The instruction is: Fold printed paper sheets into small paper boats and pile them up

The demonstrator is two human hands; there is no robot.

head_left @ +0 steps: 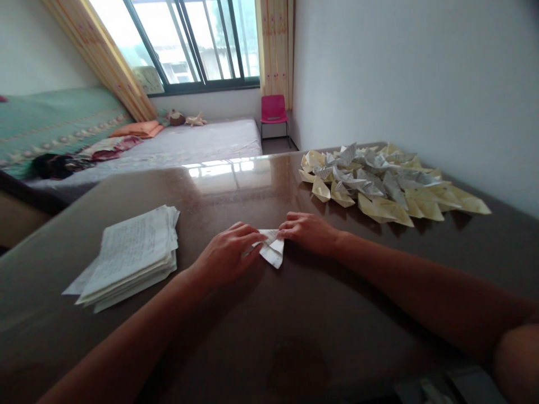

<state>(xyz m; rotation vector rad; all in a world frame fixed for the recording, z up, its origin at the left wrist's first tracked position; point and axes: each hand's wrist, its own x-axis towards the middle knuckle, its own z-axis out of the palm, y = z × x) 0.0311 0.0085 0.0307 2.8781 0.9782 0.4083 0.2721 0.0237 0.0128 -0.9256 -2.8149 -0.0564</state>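
Observation:
A small sheet of white paper with writing on it, the folded paper (273, 253), lies on the glossy brown table between my hands. My left hand (229, 249) grips its left side, thumb below and fingers above. On the right upper edge, the fingers of my right hand (307, 231) are closed and pressed down. One pointed flap of the paper sticks out toward me. My fingertips hide parts of both its sides.
A stack of written sheets (130, 247) lies on the table (236, 353) at left. Many folded paper boats (379, 179) crowd the back right near the wall. Beyond are a bed (210, 137), a pink chair (273, 109) and a window.

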